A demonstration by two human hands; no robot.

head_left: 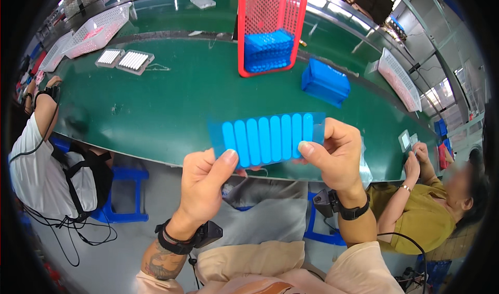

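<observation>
I hold a thin blue plastic blister tray (267, 137) with several long ribbed pockets, flat in front of me above the near edge of the green table (171, 101). My left hand (205, 182) pinches its lower left corner with the thumb on top. Its right end is gripped by my right hand (335, 156), thumb pressed on the face. Both wrists wear black straps with small devices.
A red mesh basket (270, 26) holding stacked blue trays stands at the back centre; another blue stack (326, 82) lies to its right. White baskets (99, 31) and trays of white pieces (134, 61) sit far left. A person (36, 153) sits left, another (436, 200) right.
</observation>
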